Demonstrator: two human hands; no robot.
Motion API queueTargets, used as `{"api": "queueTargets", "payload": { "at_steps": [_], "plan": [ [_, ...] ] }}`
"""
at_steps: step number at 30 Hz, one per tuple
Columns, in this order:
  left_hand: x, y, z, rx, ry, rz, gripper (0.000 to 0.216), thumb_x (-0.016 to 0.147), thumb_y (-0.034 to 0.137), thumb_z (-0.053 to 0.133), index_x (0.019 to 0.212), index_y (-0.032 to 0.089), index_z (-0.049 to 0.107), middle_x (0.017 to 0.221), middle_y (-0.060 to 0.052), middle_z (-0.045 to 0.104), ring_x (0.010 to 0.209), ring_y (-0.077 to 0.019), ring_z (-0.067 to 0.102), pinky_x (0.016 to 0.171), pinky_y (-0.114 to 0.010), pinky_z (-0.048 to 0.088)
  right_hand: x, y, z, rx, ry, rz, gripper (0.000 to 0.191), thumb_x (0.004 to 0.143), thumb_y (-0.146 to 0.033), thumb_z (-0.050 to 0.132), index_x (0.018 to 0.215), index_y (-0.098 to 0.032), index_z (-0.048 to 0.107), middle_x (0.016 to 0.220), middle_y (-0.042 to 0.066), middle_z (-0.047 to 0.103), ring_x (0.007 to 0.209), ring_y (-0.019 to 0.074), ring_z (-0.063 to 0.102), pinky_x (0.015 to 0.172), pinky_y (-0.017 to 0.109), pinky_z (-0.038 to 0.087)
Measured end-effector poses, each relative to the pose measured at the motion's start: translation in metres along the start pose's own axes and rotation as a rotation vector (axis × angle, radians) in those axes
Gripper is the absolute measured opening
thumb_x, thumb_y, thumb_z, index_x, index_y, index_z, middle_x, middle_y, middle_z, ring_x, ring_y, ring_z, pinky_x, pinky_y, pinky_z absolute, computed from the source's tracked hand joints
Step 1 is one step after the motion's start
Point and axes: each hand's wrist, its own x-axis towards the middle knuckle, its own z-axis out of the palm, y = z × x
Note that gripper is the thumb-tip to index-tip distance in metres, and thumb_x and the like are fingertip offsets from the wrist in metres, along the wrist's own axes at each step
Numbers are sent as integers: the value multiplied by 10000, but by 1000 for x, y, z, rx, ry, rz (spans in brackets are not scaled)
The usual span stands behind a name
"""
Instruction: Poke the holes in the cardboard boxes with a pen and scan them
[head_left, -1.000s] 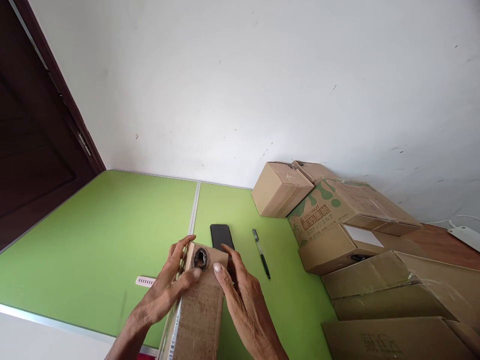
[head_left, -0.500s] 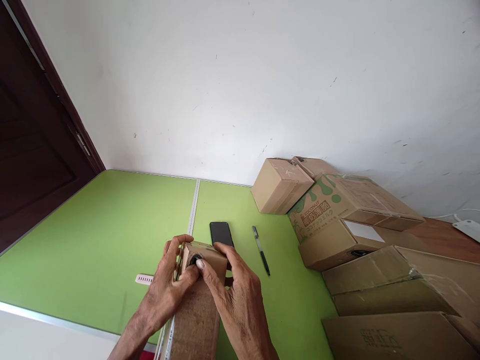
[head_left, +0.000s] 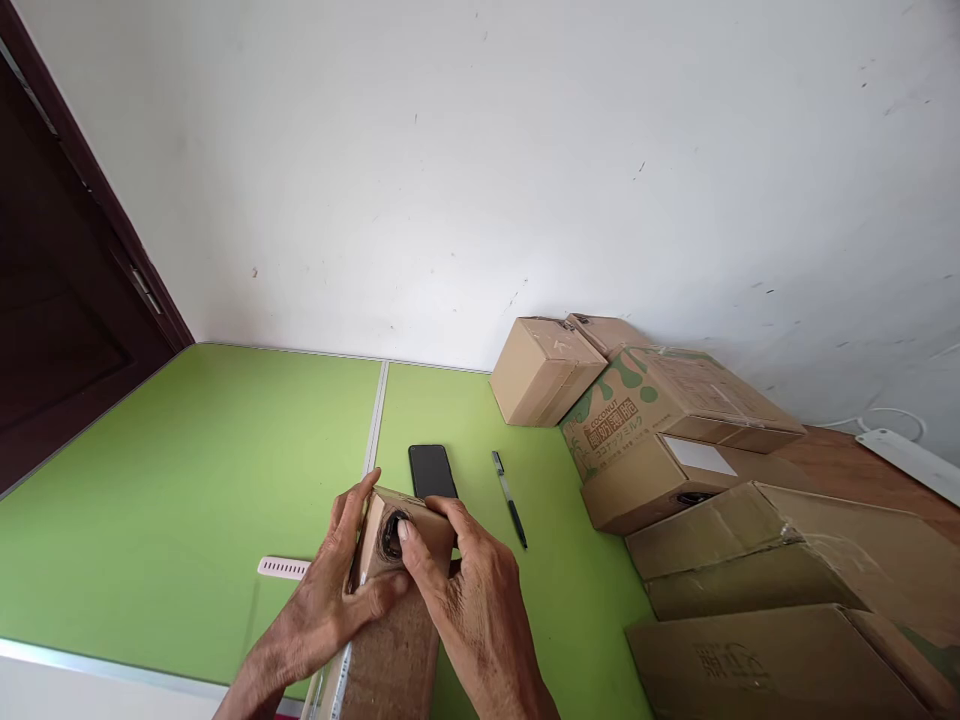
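Observation:
A long brown cardboard box stands tilted toward me over the front of the table, held between both hands. Its end panel has a round hole with dark scribbled lines around it and something black inside that I cannot make out. My left hand is closed along the box's left side, its thumb lying across the face below the hole. My right hand grips the right edge, with the thumb tip at the hole's right rim. The fingers behind the box are partly hidden.
On the green table, a black phone and a pen lie just beyond the hands. A pink strap pokes out at left. Several cardboard boxes crowd the right side, near a white power strip.
My left thumb has moved down off the hole, uncovering more of it. My right thumb stays at its rim. The view has shifted slightly to the right.

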Motion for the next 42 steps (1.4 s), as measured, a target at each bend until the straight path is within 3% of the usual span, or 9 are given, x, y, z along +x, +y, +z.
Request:
{"api": "queueTargets", "payload": {
  "at_steps": [5,11,16,20,23,27,32,37,42],
  "plan": [
    [-5,-2,-14,-48,-76,-72,1094,933,714,691,1788,357,108,1877,-75,84,1731,-455,-69,1379,-732,18,18,48,-17,2,-66,211,769,1076,-735,377,1543,-149,553,1239,169,791,1067,311,789,855,412,648],
    [-3,4,-12,-153,-89,-14,1070,909,684,731,1760,309,201,1828,-124,175,1706,-461,121,1391,-683,153,65,121,-41,-573,16,514,378,1029,-416,556,1166,-95,699,1270,306,706,1170,463,697,916,537,552],
    [-1,1,-11,-157,-150,30,1133,884,632,748,1764,255,143,1833,-140,95,1710,-452,47,1396,-669,107,78,143,-42,-629,-36,624,258,1040,-373,597,1071,-138,699,1128,255,738,1083,423,723,852,490,534],
    [-2,-3,-14,-170,-185,34,1187,869,571,768,1778,248,78,1838,-137,76,1722,-419,4,1404,-653,60,84,151,-47,-485,-19,633,256,945,-342,650,726,-214,614,776,124,680,848,343,703,748,420,503],
    [-3,-6,-15,-176,-183,46,1156,874,530,764,1778,253,99,1828,-132,132,1717,-413,82,1409,-636,73,78,143,-57,-221,18,527,364,872,-525,642,647,-266,520,618,77,592,668,296,638,620,377,455],
    [-5,-10,-14,-209,-156,46,1139,879,519,778,1771,257,120,1789,-152,237,1667,-421,255,1388,-626,210,45,94,-62,190,132,324,546,832,-813,563,912,-274,522,752,45,687,634,253,671,541,343,507],
    [-9,-8,-10,-225,-100,39,1146,871,489,789,1777,269,122,1737,-155,343,1635,-437,318,1352,-643,295,-10,18,-26,836,206,-49,241,1032,-478,766,997,-242,730,823,51,806,625,202,752,554,278,600],
    [-15,-2,-10,-223,-71,59,1124,858,434,780,1775,258,154,1737,-150,333,1645,-427,302,1348,-599,318,-37,2,17,667,244,-168,142,1097,-347,718,1151,-265,820,1013,66,843,839,210,819,744,284,673],
    [-16,-4,-12,-219,-46,74,1139,841,439,781,1772,247,152,1697,-159,352,1631,-426,306,1346,-592,310,-36,6,22,412,222,-282,163,1067,-238,725,1177,-315,817,1047,20,813,921,197,791,799,267,655]
  ]
}}
